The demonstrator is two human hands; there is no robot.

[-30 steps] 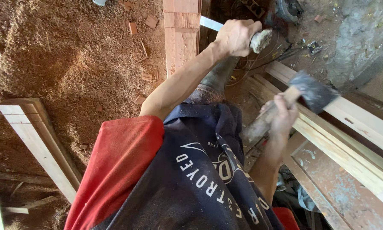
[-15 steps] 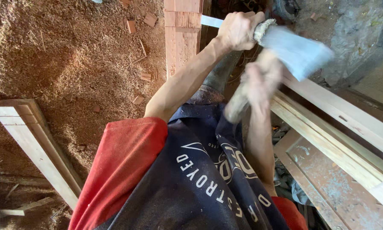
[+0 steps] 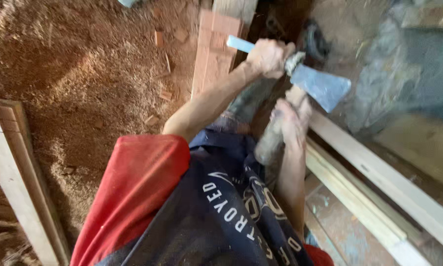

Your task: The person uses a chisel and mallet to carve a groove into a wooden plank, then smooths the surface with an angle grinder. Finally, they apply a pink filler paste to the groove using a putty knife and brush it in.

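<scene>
The left hand point(image 3: 269, 56) is closed around a chisel point(image 3: 241, 45) with a pale blue handle, held just beside the upright wood post point(image 3: 212, 54) near the top of the view. The chisel's long axis runs roughly level, slightly downhill from the handle end toward the struck end; the handle end points at the post, and the other end sits under the hammer point(image 3: 320, 86). The right hand point(image 3: 290, 120) is wrapped tight on the hammer's wooden handle, below the chisel and away from the post. The hammer head lies against or just short of the chisel's end; motion blur leaves contact uncertain. Its handle runs steeply down toward the person's dark shirt point(image 3: 221, 216). Progress, as a judgement: work is well underway, since sawdust point(image 3: 83, 74) and small wood chips cover the ground on the far side of the post from the hands, yet no finished cut is visible, so completion cannot be confirmed. Pale boards point(image 3: 379, 182) lie slantwise beyond the hammer, well apart from the post.
</scene>
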